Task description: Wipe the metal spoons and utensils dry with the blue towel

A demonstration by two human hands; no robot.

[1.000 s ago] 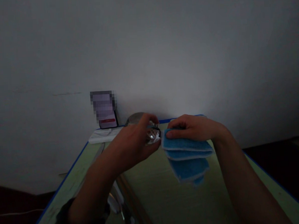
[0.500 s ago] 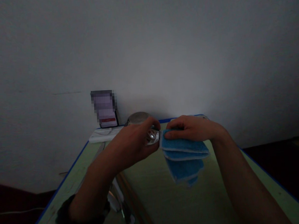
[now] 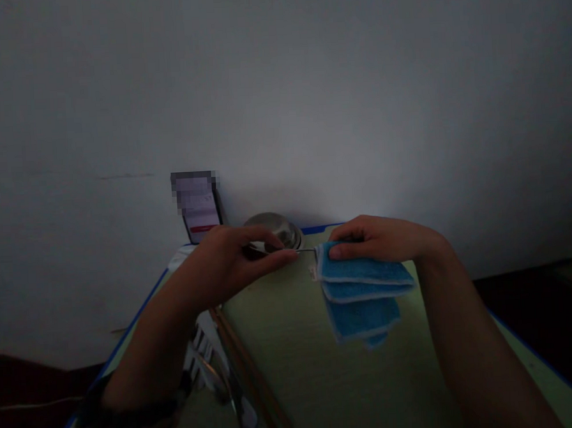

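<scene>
My left hand pinches a thin, shiny metal piece between thumb and fingertips. It shows nearly edge-on as a bright line, so its kind does not show. Its right end reaches the blue cloth, a folded one with white edging that hangs in layers. My right hand is closed on the cloth, thumb in front and fingers behind. A small pale tag sticks out at the cloth's left edge. Behind my left fingers stands a round metal bowl, partly covered by them.
Wooden chopsticks and several metal forks and spoons lie on the green table under my left forearm. A phone leans on the wall at the back left, by a white object. The table has a blue edge.
My left hand has moved left and its fingers have straightened into a pinch. The metal piece has turned from a shiny face to edge-on. The cloth has shifted slightly right, and the bowl shows more.
</scene>
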